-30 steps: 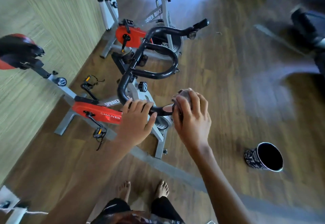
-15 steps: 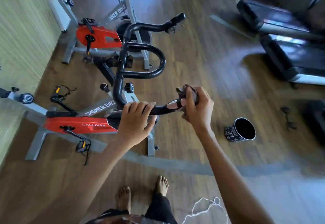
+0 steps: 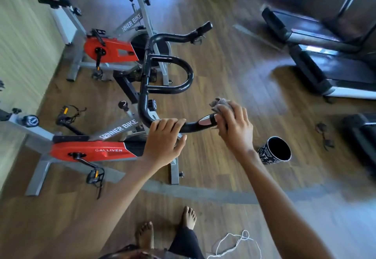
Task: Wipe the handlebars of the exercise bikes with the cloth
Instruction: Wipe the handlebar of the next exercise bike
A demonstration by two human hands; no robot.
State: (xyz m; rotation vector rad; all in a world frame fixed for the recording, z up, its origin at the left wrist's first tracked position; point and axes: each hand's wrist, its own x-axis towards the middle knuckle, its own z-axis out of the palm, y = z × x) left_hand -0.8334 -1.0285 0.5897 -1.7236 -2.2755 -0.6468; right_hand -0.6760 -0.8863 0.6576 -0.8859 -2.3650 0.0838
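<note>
Left hand (image 3: 163, 142) grips handlebar (image 3: 166, 71); right hand (image 3: 234, 128) presses cloth (image 3: 220, 104) on its end

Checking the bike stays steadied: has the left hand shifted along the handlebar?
No. The left hand still grips the handlebar at the same spot, beside its silver sensor pad.

head cam | worn on the person | faces forward and steeply down | close over handlebars (image 3: 166, 79) | floor (image 3: 234, 71) beyond

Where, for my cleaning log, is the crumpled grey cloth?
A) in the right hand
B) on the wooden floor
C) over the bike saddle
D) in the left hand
A: the right hand grips the crumpled grey cloth at the end of the black curved handlebar.
</note>
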